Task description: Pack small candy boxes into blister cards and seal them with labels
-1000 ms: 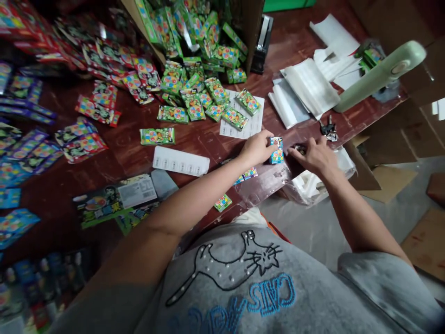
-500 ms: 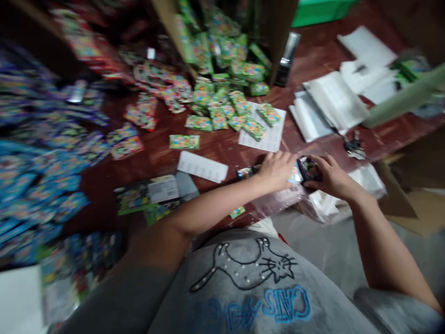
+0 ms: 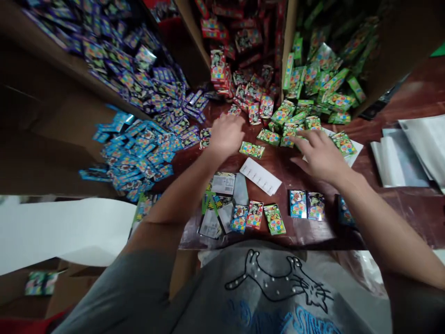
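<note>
My left hand (image 3: 227, 134) is over the near edge of the red packets (image 3: 253, 113), its fingertips at a red packet; what they hold, if anything, is hidden. Fingers apart, my right hand (image 3: 318, 153) reaches to the green packets (image 3: 290, 132), fingertips beside one. Between the hands lie a single green packet (image 3: 251, 149) and a white label strip (image 3: 260, 176). Nearer my body, a blue packet (image 3: 239, 218), a red packet (image 3: 255, 214) and a green packet (image 3: 274, 219) form a row, with a blue packet (image 3: 298, 204) and a purple packet (image 3: 316, 206) to their right.
Blue packets (image 3: 139, 153) and purple packets (image 3: 128, 65) are heaped at the left. Cardboard dividers (image 3: 288, 41) stand between the piles. White plastic bags (image 3: 422, 144) lie at the right. Flat printed packaging (image 3: 222, 183) is beside my left forearm.
Both hands have left the dark packets at the table's near edge and moved forward to the red and green piles. The view has turned left, and a row of packets now shows near my body.
</note>
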Tool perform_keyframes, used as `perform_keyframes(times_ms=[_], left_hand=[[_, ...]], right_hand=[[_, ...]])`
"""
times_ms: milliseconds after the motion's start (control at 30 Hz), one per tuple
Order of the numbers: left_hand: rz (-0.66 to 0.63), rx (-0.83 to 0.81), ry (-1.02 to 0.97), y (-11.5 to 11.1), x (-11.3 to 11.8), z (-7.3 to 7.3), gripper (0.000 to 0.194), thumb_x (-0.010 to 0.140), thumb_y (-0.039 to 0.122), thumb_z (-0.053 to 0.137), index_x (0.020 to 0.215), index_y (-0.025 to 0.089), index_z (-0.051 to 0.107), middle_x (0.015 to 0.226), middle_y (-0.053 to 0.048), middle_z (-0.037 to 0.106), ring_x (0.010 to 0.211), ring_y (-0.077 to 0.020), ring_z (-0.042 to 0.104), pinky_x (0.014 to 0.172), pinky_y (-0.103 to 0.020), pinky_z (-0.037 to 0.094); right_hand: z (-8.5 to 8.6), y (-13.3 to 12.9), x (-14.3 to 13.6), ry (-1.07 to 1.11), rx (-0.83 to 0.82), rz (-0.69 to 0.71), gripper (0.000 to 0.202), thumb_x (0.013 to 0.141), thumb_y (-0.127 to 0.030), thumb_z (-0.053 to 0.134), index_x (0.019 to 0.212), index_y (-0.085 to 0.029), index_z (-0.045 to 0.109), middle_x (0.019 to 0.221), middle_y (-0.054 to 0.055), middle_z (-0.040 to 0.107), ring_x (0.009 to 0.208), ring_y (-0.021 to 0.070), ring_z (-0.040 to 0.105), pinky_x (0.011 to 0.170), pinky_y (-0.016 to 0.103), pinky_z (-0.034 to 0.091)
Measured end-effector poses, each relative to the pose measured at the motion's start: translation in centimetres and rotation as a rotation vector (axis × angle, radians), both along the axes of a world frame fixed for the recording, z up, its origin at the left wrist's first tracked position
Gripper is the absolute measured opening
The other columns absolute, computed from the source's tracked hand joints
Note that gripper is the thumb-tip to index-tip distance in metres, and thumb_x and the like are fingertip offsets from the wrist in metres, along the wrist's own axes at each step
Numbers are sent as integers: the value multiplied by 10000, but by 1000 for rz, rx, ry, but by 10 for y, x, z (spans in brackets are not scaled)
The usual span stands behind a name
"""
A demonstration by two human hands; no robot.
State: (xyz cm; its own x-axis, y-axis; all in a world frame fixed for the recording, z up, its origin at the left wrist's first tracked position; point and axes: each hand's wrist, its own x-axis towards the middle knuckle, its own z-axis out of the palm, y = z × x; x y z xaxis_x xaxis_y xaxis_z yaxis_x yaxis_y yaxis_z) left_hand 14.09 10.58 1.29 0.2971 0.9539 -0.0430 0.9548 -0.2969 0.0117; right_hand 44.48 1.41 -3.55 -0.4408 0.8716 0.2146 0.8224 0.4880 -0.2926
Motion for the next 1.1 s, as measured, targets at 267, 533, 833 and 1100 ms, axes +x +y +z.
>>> perform_keyframes(times_ms=[267, 533, 833, 1100], left_hand=[[126, -185, -15, 80, -66, -9, 1390, 677, 537, 1000, 1750, 123, 220, 1788, -236, 318, 1637, -435, 305, 1330, -538, 283], [57, -1, -300, 65, -53, -28, 1219, 670, 487, 978, 1657, 138, 353, 1716, -79, 449, 1488, -322, 385, 1356, -616, 221], [-219, -462, -1325, -48, 35, 9, 411, 865, 633, 691, 1083, 285, 708, 1265, 30, 752, 1126, -256, 670, 983, -448, 598], [19, -1323, -1399, -122, 146, -11, 742, 991, 853, 345, 1039, 170, 631, 985, -127, 760, 745, -232, 740, 592, -313, 501]], right_hand=[[-33, 137, -117, -404, -85, 299, 514, 939, -372, 668, 1420, -199, 729, 1464, 109, 742, 1548, 417, 522, 1293, 817, 121], [25, 100, -70, -266, 113, 396, 749, 996, -486, 510, 1600, -45, 461, 1534, 115, 594, 1564, 388, 482, 1235, 703, 325], [41, -112, 139, -68, -249, -95, 1092, 828, -720, 788, 1683, -171, 389, 1531, 225, 594, 1376, 430, 625, 1202, 620, 546], [-24, -210, 206, -22, -370, -334, 925, 823, -710, 803, 1569, -202, 600, 1389, 194, 698, 1278, 406, 692, 1126, 610, 587]])
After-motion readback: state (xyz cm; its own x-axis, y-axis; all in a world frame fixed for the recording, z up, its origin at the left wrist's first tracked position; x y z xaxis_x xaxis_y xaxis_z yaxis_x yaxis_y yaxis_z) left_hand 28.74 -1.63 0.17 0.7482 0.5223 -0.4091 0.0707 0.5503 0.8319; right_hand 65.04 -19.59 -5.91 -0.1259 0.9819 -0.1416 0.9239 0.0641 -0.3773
